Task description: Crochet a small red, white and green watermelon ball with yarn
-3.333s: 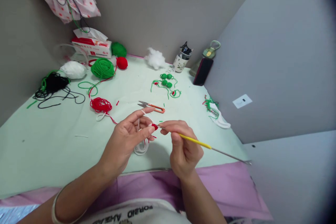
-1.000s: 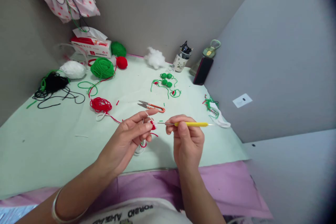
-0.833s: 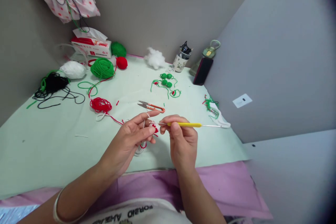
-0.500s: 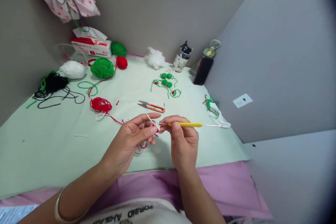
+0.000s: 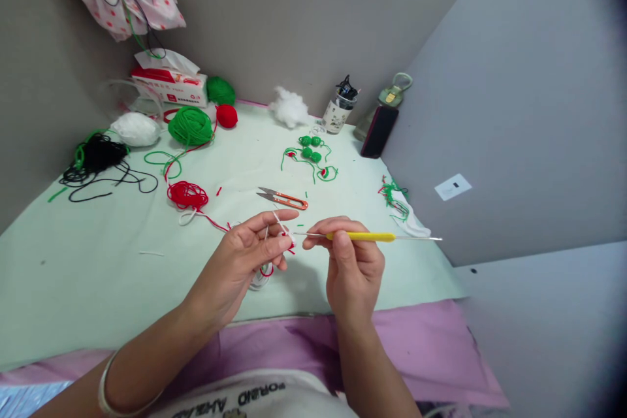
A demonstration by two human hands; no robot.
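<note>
Between the thumb and fingers of my left hand [image 5: 249, 248] is a small red and white crochet piece [image 5: 290, 240]. White yarn runs up from it over the raised index finger. My right hand [image 5: 355, 268] grips a crochet hook [image 5: 365, 236] by its yellow handle, the metal shaft pointing left at the piece. The hook's tip lies at the piece's right edge; whether it touches a stitch is too small to tell. Loose white and red yarn [image 5: 260, 279] hangs below my left hand. Just beyond the hands lie orange-handled thread snips [image 5: 284, 198].
Left on the table are a red yarn tangle [image 5: 188, 195], green yarn ball [image 5: 190, 127], white yarn ball [image 5: 136, 129] and black yarn [image 5: 100, 160]. Small green crochet balls [image 5: 311, 150], white stuffing [image 5: 290, 108], a jar [image 5: 339, 111] and a phone [image 5: 380, 132] stand or lie farther back.
My right hand has moved right with the crochet hook, drawing its shaft away from the crochet piece. My left hand has barely moved and still pinches the piece.
</note>
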